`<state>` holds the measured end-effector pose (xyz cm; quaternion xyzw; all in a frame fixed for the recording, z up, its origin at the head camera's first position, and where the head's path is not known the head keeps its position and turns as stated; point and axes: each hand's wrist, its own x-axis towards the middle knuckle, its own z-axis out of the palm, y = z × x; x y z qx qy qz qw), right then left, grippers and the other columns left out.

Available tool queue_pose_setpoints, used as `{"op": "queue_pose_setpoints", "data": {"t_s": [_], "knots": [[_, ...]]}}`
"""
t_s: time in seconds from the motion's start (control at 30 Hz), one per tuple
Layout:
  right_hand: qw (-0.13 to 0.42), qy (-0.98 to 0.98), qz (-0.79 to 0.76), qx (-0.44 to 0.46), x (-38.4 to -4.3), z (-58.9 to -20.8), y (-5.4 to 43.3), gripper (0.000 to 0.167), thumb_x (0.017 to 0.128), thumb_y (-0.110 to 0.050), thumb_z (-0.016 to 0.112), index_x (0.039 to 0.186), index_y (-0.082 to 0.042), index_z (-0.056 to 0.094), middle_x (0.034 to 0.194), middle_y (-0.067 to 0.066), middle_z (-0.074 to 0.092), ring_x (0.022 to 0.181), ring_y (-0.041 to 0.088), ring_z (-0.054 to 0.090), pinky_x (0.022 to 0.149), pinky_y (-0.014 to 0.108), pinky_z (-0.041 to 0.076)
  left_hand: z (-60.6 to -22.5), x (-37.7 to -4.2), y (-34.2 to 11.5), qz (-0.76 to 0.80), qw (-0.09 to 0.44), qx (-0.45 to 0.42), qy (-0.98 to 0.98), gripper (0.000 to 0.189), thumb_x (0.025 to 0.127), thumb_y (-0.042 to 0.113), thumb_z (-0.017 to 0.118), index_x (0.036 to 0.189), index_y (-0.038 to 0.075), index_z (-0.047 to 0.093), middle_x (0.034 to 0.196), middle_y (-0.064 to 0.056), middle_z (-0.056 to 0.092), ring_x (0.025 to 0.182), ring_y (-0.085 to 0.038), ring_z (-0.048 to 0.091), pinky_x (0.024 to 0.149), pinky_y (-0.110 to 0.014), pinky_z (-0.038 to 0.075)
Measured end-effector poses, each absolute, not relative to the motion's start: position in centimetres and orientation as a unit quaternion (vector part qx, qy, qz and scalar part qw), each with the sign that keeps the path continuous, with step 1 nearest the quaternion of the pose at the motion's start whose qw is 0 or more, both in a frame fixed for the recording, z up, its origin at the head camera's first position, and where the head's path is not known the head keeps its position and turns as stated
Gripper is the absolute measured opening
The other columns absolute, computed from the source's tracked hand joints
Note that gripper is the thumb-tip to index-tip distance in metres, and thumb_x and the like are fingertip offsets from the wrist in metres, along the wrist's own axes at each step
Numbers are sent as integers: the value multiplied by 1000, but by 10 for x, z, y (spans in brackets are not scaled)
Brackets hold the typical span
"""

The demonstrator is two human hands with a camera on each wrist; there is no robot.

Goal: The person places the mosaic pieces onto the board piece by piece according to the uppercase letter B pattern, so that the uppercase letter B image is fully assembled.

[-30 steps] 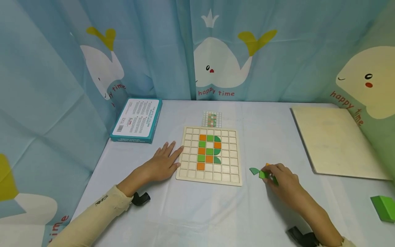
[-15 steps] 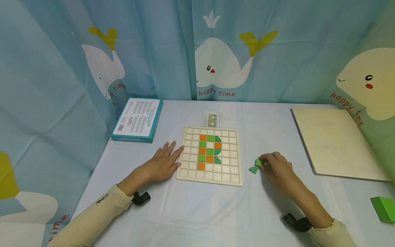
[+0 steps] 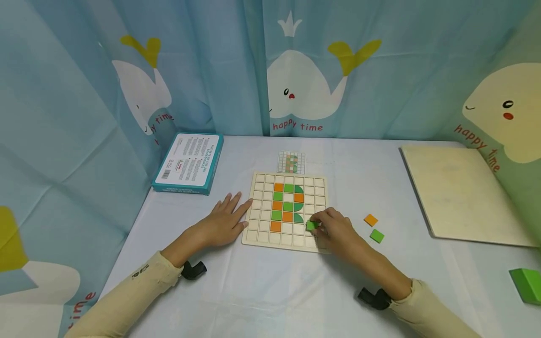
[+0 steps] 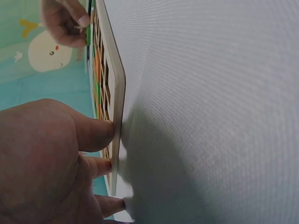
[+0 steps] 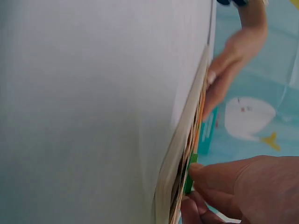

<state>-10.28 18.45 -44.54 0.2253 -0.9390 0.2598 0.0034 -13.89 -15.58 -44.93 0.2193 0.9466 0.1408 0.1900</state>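
My left hand lies with spread, straight fingers on the table, fingertips touching the left edge of a wooden grid board. Orange, green and teal tiles form an R-like pattern on that board. Over its lower right part, my right hand pinches a green square tile between thumb and fingers. In the right wrist view, the green tile is close to the board's surface; whether it touches cannot be told. An orange square tile and another green square tile lie on the table right of the board.
A small pattern card lies just behind the board. The blue-edged box is at the back left. A large wooden panel lies at the right, with a green block nearer the front edge. A curtain surrounds the table.
My right hand has moved left from the loose tiles to over the board, carrying the green tile. The teal quarter-round piece is gone from its table spot. My left hand stays put.
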Motion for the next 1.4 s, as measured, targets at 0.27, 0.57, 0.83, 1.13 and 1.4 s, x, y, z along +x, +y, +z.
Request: {"op": "queue_pose_setpoints", "data": {"t_s": [0.27,0.57,0.83,1.13,1.4], "knots": [[40,-934,221,279,-104,-449,158,20,86,0,83,100,-9,73,101,4,68,92,23,64,73,37,43,-448,-139,-155,146,184,225,946,65,112,37,43,171,18,21,176,-21,7,163,-45,0,128,-65,10],[39,-935,218,275,-100,-450,158,19,86,-3,86,101,-10,77,105,5,67,92,21,63,74,35,42,-447,-139,-155,146,188,225,945,66,112,36,44,170,16,21,176,-22,7,162,-46,1,128,-66,11],[6,-945,229,233,-94,-435,191,24,90,-8,84,112,-10,75,115,6,65,105,26,61,85,43,43,-449,-140,-154,144,189,225,945,66,112,39,42,171,19,20,177,-20,6,163,-44,0,128,-64,10],[-35,-968,210,133,-78,-411,261,40,93,-8,79,128,3,61,123,27,58,107,42,59,85,57,51,-444,-138,-155,150,189,220,945,66,112,36,45,170,16,22,176,-22,8,162,-47,1,128,-66,11],[-97,-970,220,35,-70,-428,305,42,98,-12,73,127,12,53,122,36,49,103,45,60,84,60,52,-446,-138,-155,151,190,223,944,66,112,37,44,170,17,21,176,-21,7,162,-46,1,128,-65,10]]}}
